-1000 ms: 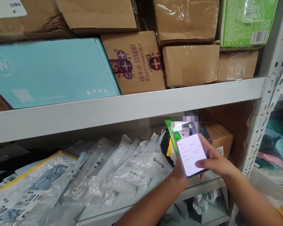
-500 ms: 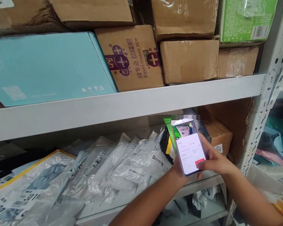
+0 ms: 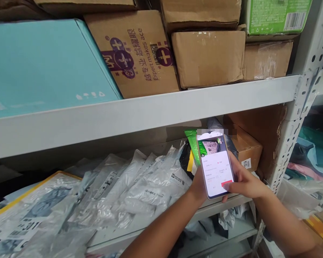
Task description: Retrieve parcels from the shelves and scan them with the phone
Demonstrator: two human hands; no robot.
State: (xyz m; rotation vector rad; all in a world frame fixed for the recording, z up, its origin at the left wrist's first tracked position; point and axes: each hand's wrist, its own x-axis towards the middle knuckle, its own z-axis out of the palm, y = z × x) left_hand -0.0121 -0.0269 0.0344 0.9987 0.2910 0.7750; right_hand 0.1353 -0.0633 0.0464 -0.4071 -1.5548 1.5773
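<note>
A smartphone (image 3: 217,172) is held upright and slightly tilted in front of the lower shelf, its lit screen towards me. My right hand (image 3: 242,179) grips its right side, and the thumb rests over a red button on the screen. The screen's top part shows a camera picture of a labelled parcel on green. My left hand (image 3: 200,182) is at the phone's lower left edge; its fingers are hidden behind the phone, so I cannot see what they hold. Just behind and left of the phone stands a bright green bag (image 3: 192,143), beside a black and yellow package (image 3: 187,161).
White and grey plastic mailing bags (image 3: 150,186) lean in a row on the lower shelf. A brown carton (image 3: 249,147) stands behind my right hand. Above, a white shelf beam (image 3: 140,111) carries a light blue box (image 3: 43,68) and brown cartons. A perforated post (image 3: 293,118) rises at right.
The view has shifted slightly, so the shelves sit a little higher and further left. Both hands and the phone keep nearly the same pose, the right thumb still over the red button.
</note>
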